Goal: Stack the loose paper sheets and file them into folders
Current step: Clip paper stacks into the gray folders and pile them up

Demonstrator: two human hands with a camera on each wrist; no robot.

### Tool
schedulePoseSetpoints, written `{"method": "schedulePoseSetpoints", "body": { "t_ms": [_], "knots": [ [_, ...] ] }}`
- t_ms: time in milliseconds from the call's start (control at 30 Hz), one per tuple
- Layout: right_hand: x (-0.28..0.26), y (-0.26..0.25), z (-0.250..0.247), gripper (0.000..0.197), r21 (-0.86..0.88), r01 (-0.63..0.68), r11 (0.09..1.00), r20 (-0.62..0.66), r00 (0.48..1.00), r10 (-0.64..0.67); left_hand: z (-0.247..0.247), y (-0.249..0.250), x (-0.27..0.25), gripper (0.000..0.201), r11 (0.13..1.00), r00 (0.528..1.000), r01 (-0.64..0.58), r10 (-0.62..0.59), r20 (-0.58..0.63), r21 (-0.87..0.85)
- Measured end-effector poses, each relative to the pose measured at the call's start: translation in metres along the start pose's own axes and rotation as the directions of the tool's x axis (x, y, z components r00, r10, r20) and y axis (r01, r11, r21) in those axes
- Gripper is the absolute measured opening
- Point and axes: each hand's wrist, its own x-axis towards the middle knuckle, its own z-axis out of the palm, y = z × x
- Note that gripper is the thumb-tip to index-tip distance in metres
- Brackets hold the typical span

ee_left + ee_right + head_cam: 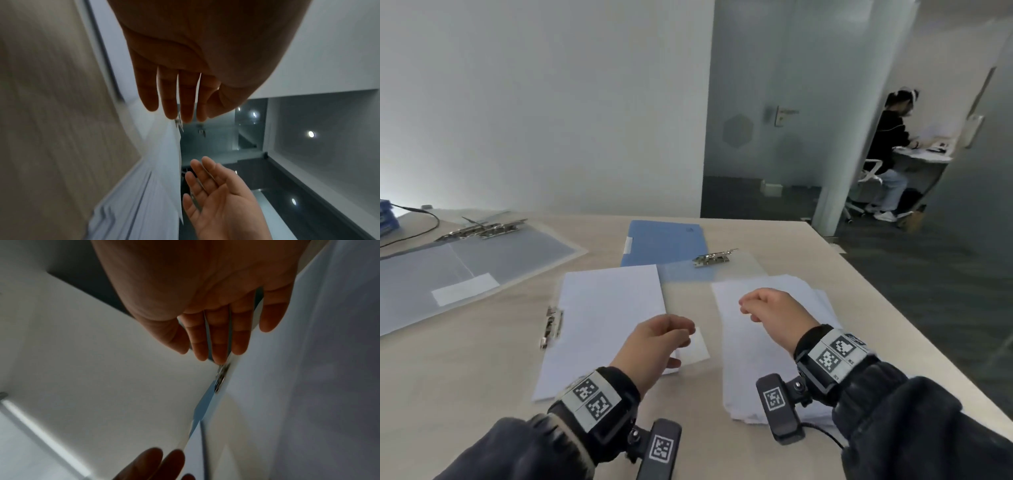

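Both hands, left (654, 346) and right (774, 313), hover over the paper stack (753, 356), each grip loose and empty. The wrist views are blurred, and the right arm hides the stack's near corner.

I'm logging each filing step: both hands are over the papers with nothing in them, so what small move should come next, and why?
Probably the right hand lowers onto the loose paper stack to square it: its edges are fanned unevenly, and both it and the left hand hover empty, fingers relaxed.

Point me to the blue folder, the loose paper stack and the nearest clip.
blue folder (667, 240), head view, on its bare cover.
loose paper stack (750, 363), head view, on the top sheet near its middle.
nearest clip (551, 327), head view, on the metal clamp.
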Motion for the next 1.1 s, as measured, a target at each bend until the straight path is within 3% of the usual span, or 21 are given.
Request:
{"method": "schedulePoseSetpoints", "body": {
  "t_ms": [167, 267, 433, 633, 700, 800, 967, 1100],
  "knots": [
    [-0.012, 0.048, -0.069, 0.020, -0.015, -0.156, 0.988, -0.154, 0.976, 0.152, 0.052, 0.003, 0.009, 0.019, 0.985, 0.992, -0.084, 0.067, 0.109, 0.152],
    [-0.014, 0.074, -0.096, 0.023, -0.053, -0.226, 0.973, -0.215, 0.954, 0.210, 0.070, 0.003, 0.016, 0.019, 0.987, 0.988, -0.047, 0.022, 0.155, 0.156],
    [-0.010, 0.098, -0.111, 0.024, -0.096, -0.303, 0.948, -0.191, 0.940, 0.281, 0.080, -0.013, 0.019, 0.019, 0.991, 0.984, 0.028, -0.051, 0.171, 0.135],
    [-0.006, 0.107, -0.114, 0.019, -0.061, -0.301, 0.952, -0.226, 0.933, 0.281, 0.076, -0.013, 0.026, 0.010, 0.985, 0.978, 0.063, -0.093, 0.185, 0.161],
    [-0.006, 0.105, -0.116, 0.011, -0.021, -0.297, 0.955, -0.247, 0.927, 0.283, 0.075, -0.011, 0.028, 0.017, 0.985, 0.973, 0.066, -0.099, 0.210, 0.160],
    [-0.005, 0.105, -0.117, 0.019, 0.000, -0.313, 0.950, -0.259, 0.917, 0.302, 0.076, -0.015, 0.030, 0.010, 0.987, 0.976, 0.060, -0.089, 0.196, 0.150],
    [-0.006, 0.103, -0.117, 0.026, -0.056, -0.311, 0.949, -0.264, 0.921, 0.287, 0.079, -0.021, 0.029, 0.016, 0.988, 0.981, 0.046, -0.072, 0.178, 0.144],
    [-0.006, 0.101, -0.118, 0.016, -0.111, -0.293, 0.950, -0.260, 0.931, 0.256, 0.079, -0.021, 0.030, 0.016, 0.987, 0.983, 0.030, -0.058, 0.174, 0.155]
  ]
}}
